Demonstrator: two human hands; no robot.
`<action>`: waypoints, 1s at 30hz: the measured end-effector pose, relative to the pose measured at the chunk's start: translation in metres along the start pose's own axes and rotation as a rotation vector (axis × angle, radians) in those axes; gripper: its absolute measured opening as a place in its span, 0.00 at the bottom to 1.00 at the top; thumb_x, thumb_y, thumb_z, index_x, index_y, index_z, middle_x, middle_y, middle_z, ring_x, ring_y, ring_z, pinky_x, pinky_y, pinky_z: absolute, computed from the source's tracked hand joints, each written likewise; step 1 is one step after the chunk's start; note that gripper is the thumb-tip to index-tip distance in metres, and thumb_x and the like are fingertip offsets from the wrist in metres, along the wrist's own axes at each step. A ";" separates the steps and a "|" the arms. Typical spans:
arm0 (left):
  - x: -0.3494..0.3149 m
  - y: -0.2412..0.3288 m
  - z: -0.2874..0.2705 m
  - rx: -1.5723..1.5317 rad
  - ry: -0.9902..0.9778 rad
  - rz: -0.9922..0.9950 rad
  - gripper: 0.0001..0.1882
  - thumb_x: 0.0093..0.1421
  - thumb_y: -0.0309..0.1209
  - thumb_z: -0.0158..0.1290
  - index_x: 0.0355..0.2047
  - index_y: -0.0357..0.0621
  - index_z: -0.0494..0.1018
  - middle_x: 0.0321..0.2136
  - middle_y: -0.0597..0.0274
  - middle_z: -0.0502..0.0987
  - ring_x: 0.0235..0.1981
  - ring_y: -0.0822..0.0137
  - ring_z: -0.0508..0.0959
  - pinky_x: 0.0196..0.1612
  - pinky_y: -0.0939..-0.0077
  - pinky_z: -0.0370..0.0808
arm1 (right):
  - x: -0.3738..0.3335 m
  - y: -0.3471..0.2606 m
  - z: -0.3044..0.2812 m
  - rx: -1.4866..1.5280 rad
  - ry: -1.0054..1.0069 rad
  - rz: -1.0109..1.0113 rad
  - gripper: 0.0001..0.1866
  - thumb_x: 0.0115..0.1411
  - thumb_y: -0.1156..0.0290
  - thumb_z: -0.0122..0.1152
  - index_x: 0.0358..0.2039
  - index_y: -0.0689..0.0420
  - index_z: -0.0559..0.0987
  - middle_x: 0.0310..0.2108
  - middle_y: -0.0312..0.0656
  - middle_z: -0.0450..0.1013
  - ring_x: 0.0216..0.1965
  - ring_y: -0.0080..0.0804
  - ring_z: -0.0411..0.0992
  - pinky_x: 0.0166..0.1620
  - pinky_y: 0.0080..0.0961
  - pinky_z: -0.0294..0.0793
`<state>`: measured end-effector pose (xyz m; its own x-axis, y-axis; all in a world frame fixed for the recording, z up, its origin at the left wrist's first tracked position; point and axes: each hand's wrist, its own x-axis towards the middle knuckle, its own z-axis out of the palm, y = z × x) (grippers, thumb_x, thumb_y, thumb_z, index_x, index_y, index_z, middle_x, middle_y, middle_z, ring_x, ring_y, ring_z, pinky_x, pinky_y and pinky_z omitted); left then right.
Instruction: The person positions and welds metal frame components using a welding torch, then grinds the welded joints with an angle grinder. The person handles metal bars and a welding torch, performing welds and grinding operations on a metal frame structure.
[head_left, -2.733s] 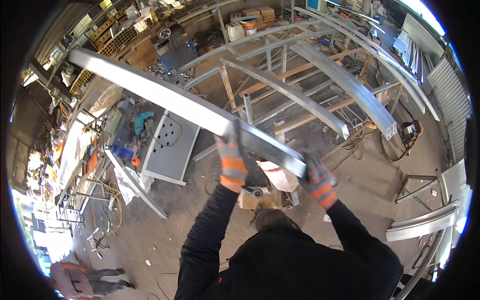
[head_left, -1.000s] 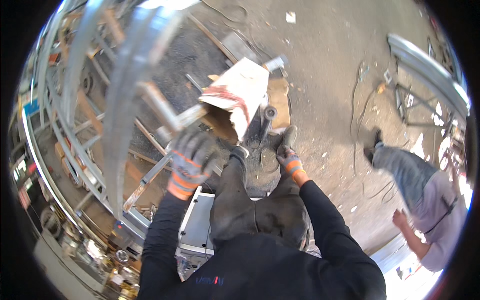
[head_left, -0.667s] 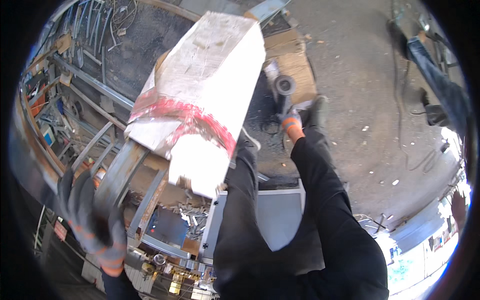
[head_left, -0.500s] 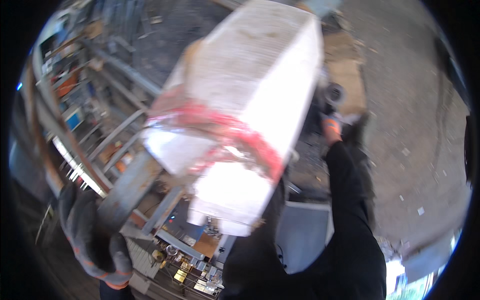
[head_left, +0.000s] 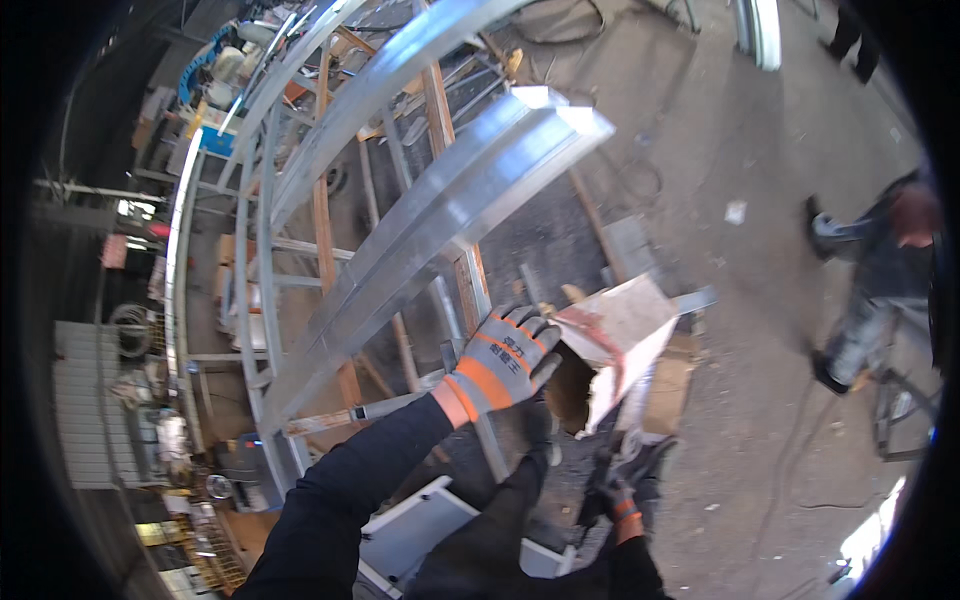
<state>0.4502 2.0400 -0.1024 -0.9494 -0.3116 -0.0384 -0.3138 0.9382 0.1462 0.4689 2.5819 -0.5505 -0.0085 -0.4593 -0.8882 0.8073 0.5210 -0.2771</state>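
My left hand point(head_left: 503, 362), in a grey and orange glove, stretches forward with its fingers extended and nothing in its grasp. Just past its fingertips lies a white cardboard box point(head_left: 632, 308) with red tape, its torn open end facing me. I cannot tell whether the fingers touch it. Lower right, my gloved right hand point(head_left: 622, 492) is closed around a dark power tool point(head_left: 592, 488) with a round metal head, partly hidden by the hand. Brown cardboard point(head_left: 668, 392) lies beside the box.
Long shiny steel profiles point(head_left: 430, 225) slant across a rack of metal bars point(head_left: 325, 240) on the left. Another person point(head_left: 880, 260) is at the right, near a dark metal stand point(head_left: 905, 415). A grey panel point(head_left: 415, 535) sits by my legs. A cable crosses the floor.
The white box, large and close before, now appears smaller and farther down. My left hand has moved from the lower left to near the box. The view has shifted, bringing another person in.
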 end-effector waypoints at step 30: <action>-0.258 -0.302 -0.092 -0.047 -0.201 -0.637 0.63 0.61 0.57 0.69 0.87 0.59 0.43 0.84 0.42 0.51 0.82 0.33 0.56 0.78 0.24 0.54 | -0.443 -0.344 0.323 -1.220 0.519 -0.615 0.33 0.68 0.43 0.68 0.56 0.62 0.80 0.36 0.41 0.81 0.35 0.38 0.80 0.40 0.34 0.82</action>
<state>0.7908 1.8228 -0.0453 -0.5631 -0.7642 -0.3144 -0.8175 0.5708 0.0768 0.3854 2.3735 0.0573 -0.5806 -0.6622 -0.4738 -0.3910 0.7371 -0.5512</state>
